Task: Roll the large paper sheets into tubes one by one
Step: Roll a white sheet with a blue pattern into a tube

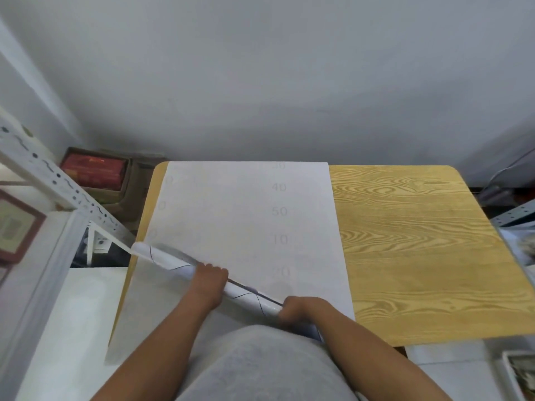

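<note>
The right hand (298,309) and left hand (210,280) each curl around a paper tube (170,260), held slanted just above a flat paper sheet (243,209) covering the wooden worktop's (411,241) left part, beneath a grey wall (275,76).

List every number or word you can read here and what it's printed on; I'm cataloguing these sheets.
"40", "50", "10", "20": faint grey numbers in a column on the flat paper sheet.
Topmost number in that column, and the digits near the sheet's left edge: too faint to read.
Red box label: blurred.
Rolled tube held by both hands: dark lines only, no text.
</note>
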